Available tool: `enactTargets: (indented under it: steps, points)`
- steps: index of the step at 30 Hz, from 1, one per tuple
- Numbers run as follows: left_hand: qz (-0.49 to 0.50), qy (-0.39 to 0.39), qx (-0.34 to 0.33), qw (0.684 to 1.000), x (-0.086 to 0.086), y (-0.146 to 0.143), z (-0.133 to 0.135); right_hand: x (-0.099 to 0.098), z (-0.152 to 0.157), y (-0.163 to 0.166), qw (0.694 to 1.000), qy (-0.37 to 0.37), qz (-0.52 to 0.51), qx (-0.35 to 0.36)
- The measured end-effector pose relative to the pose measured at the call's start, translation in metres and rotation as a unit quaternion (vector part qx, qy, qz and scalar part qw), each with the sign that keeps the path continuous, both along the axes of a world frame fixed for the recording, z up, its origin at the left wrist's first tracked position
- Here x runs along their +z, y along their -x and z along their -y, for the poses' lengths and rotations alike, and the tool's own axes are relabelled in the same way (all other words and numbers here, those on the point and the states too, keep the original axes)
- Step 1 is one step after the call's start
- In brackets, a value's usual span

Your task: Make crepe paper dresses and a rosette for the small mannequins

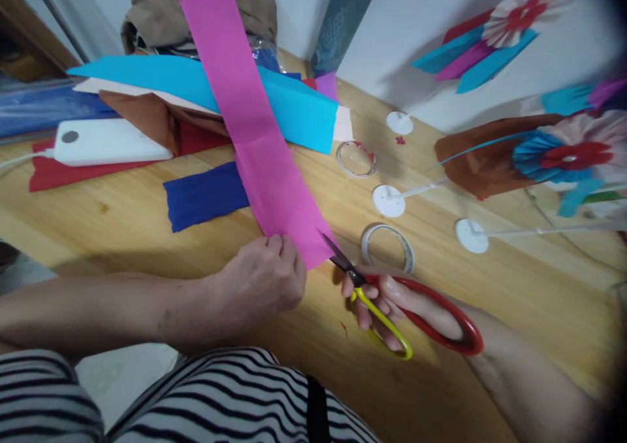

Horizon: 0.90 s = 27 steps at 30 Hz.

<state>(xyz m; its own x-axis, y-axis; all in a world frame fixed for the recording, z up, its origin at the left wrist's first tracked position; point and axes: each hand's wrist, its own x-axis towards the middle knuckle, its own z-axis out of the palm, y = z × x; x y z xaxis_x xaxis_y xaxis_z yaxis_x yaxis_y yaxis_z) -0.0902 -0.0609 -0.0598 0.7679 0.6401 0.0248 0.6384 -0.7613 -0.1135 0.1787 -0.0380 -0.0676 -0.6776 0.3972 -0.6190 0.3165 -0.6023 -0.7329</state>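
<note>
A long strip of pink crepe-like paper (267,142) stretches from the back of the table toward me. My left hand (272,270) is closed, pinching the strip's near end at its left edge. In my right hand (382,302) is a pair of scissors (357,278) with one red and one yellow handle loop. The blades are parted at the strip's lower right edge, one above the paper and the other partly hidden. A short dark blue paper piece (206,196) lies left of the strip, partly under it.
Turquoise paper (304,116), red paper (206,139) and a white power bank (112,142) lie at the back left. Two tape rolls (389,247) (356,159) rest right of the strip. White round stand bases (389,200) and paper flowers (568,159) stand at the right.
</note>
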Motion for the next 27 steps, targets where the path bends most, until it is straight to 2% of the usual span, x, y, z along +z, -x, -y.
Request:
enactTargets:
  steps: [4,8,12,15,19,27]
  points:
    - [-0.01,-0.019,0.002,1.0,0.007,-0.002,0.017,0.002,-0.001,0.001,1.0,0.002,0.003,0.01]
    - [0.093,-0.035,-0.035,0.994,0.013,-0.003,0.027,0.0,0.001,0.0,1.0,-0.003,0.007,0.004]
    - [0.173,-0.034,-0.078,0.981,0.011,-0.005,0.026,0.0,0.002,0.0,1.0,-0.003,0.021,0.0]
    - [0.178,-0.061,-0.037,0.981,0.006,-0.006,0.018,0.002,0.002,0.002,1.0,0.002,0.029,-0.004]
    - [0.121,-0.084,0.033,0.989,-0.002,-0.007,0.005,0.004,0.003,0.004,1.0,-0.012,0.013,-0.003]
    - [0.132,-0.064,0.006,0.989,-0.007,-0.007,0.006,-0.002,0.005,0.004,1.0,-0.014,0.005,-0.015]
